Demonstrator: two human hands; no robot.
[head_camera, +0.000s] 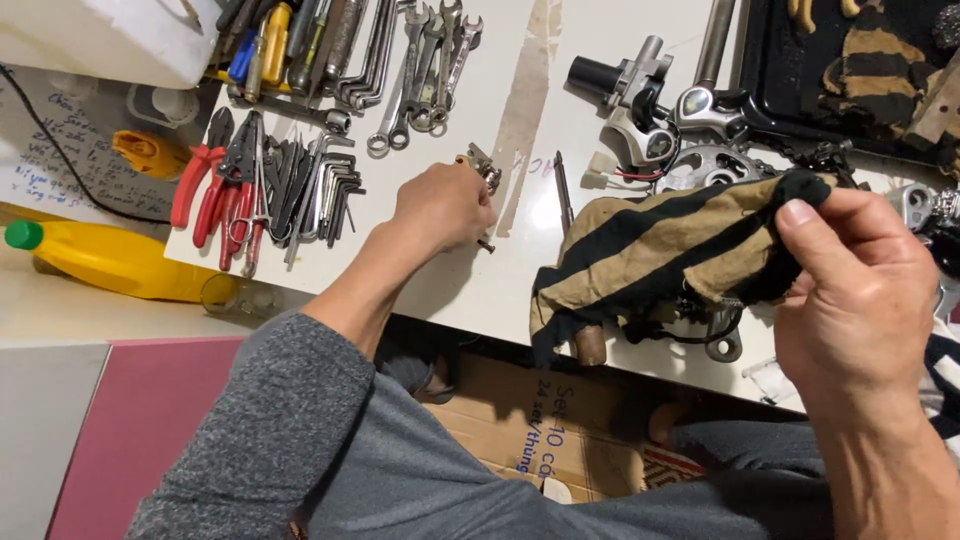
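My left hand rests on the white table, fingers closed around a small metal part that sticks out past my knuckles; a small screw lies just below it. My right hand pinches a tan and black striped rag between thumb and fingers at the right. The rag drapes over a dark metal assembly with a ring end, mostly hidden. A thin screwdriver lies between my two hands.
Red-handled pliers, hex keys and wrenches lie at the back left. Silver machine parts and a black tray sit at the back right. A yellow bottle lies left of the table, a cardboard box below it.
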